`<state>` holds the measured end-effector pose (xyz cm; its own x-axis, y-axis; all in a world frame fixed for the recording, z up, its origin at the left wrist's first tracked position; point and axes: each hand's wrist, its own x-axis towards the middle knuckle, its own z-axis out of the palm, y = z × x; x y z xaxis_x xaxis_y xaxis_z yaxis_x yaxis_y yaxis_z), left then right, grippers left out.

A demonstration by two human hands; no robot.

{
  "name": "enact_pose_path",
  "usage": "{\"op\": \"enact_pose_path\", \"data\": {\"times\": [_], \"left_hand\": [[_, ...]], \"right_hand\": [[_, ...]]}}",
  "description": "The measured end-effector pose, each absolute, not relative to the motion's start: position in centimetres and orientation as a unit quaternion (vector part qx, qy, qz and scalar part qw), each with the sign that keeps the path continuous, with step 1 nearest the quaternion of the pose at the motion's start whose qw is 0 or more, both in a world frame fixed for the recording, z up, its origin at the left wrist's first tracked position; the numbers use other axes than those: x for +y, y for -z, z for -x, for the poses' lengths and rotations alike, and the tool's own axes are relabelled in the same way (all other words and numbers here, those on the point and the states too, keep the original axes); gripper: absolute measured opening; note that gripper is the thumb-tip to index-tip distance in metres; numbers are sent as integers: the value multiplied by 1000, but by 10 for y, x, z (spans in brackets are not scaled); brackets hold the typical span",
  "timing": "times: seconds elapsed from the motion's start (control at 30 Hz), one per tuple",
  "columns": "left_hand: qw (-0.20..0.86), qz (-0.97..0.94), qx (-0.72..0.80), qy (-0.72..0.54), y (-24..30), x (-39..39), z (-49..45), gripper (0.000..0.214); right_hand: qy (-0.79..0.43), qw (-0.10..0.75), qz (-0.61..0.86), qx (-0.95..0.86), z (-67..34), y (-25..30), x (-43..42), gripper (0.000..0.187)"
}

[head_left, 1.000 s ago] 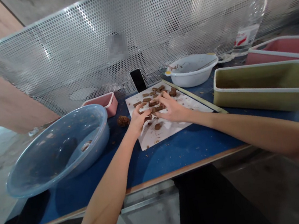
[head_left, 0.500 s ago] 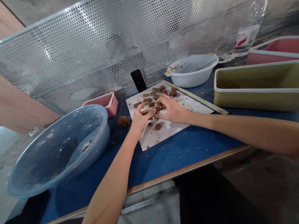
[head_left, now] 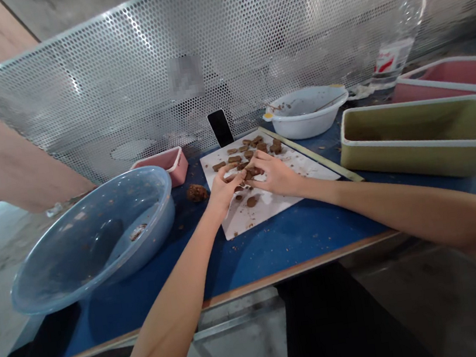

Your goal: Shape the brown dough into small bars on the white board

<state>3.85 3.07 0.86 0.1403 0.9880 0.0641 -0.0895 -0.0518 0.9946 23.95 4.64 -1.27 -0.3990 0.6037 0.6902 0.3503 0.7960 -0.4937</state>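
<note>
My left hand (head_left: 223, 190) and my right hand (head_left: 276, 175) meet over a white board (head_left: 238, 223). Their fingers are curled around a brown clay-like lump (head_left: 253, 172), partly hidden behind the fingertips. Both thumbs press toward each other at its near side. Several small brown pieces (head_left: 248, 154) lie on the board beyond the hands, some round and some oblong. A flat round piece (head_left: 251, 202) rests nearer to me, just below my fingers. Brown crumbs are scattered over the board.
A large blue basin (head_left: 96, 240) and a small pink box (head_left: 177, 168) stand left, with a rough brown lump (head_left: 197, 193) beside the board. Behind it leans a phone (head_left: 220, 128). On the right are a wooden strip (head_left: 312, 154), white basin (head_left: 310, 123), green box (head_left: 407, 152) and bottle (head_left: 399, 49).
My fingers have shifted slightly around the brown lump, the right fingertips moving a little. Both hands stay at the same place over the board.
</note>
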Motion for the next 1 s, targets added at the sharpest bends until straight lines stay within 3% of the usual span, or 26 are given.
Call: {"op": "enact_pose_path", "data": {"times": [0.3,1.0], "left_hand": [[576,-496,431,-486,-8,31,-36,93],[556,-495,458,-486,-6,33,-36,81]], "right_hand": [[-134,447,289,-836,-239,17,49,21],[-135,430,288,-845,-240,17,46,18]]}}
